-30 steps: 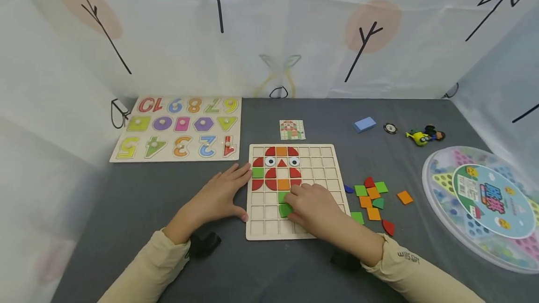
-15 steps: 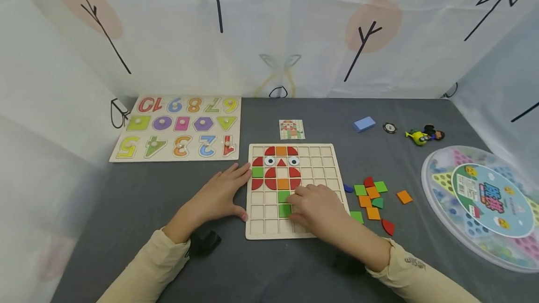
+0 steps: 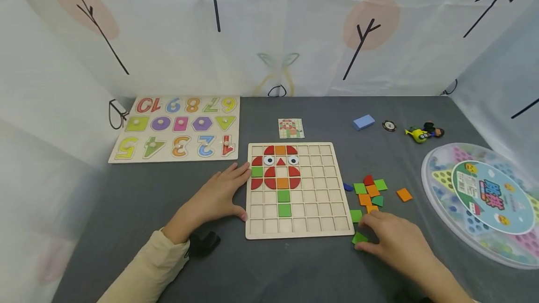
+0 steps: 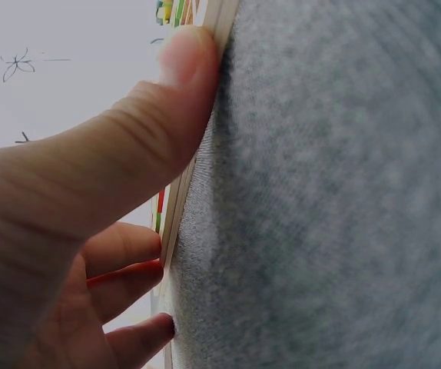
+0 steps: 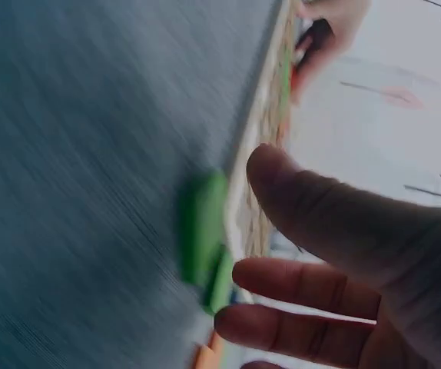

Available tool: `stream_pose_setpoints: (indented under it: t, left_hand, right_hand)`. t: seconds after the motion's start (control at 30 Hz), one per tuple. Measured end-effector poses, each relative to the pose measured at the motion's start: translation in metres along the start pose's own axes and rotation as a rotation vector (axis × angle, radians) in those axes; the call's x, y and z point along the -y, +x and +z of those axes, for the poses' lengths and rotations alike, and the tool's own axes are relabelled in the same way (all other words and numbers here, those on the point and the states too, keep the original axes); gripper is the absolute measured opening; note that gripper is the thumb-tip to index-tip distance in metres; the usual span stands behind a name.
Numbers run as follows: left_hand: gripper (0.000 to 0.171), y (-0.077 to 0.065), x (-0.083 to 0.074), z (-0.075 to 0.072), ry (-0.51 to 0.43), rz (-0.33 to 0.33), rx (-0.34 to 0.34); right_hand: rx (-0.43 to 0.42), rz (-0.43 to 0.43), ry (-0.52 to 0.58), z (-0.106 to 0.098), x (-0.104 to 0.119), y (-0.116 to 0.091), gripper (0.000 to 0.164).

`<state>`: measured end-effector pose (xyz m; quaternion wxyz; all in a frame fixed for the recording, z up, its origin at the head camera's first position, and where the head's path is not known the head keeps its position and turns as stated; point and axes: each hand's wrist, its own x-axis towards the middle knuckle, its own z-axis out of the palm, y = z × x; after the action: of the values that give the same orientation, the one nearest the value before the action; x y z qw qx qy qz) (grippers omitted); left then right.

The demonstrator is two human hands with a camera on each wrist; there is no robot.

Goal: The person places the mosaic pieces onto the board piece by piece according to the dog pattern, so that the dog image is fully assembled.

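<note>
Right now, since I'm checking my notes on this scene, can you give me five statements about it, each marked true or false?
1. The left hand touches the edge of the grid board. True.
2. The right hand rests on the grid board. False: it is off the board, near a green piece.
3. Three green squares sit on the grid board. True.
4. The picture card lies on the grid board. False: it lies beyond it on the gray table.
5. The number board is left of the picture card. True.

Behind the grid board (image 3: 317, 199) lies a card (image 3: 291, 128); back left, a number puzzle (image 3: 170, 135); right, loose tiles (image 3: 373, 191) and, farther, a box (image 3: 476, 181)
</note>
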<state>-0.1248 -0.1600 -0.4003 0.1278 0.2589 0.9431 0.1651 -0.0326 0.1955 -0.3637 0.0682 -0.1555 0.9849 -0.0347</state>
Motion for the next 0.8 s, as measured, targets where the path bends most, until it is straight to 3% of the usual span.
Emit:
stream_pose_setpoints:
  t: [0.17, 0.37, 0.53, 0.8]
  left_hand:
    - [0.105, 0.0, -0.001, -0.001, -0.006, 0.002, 0.001]
    - [0.105, 0.002, -0.002, -0.001, -0.002, 0.009, 0.001]
    - [0.105, 0.001, -0.001, -0.001, -0.003, 0.005, 0.003]
    - [0.105, -0.001, -0.001, -0.001, -0.008, 0.006, -0.009]
  right_hand:
    - [-0.097, -0.08, -0.047, 0.012, 0.006, -0.006, 0.03]
    - [-0.179, -0.134, -0.068, 0.007, 0.013, -0.003, 0.029]
    - [-0.187, -0.215, -0.036, -0.001, 0.034, 0.015, 0.027]
    - [-0.192, -0.435, 0.028, 0.004, 0.086, 0.052, 0.023]
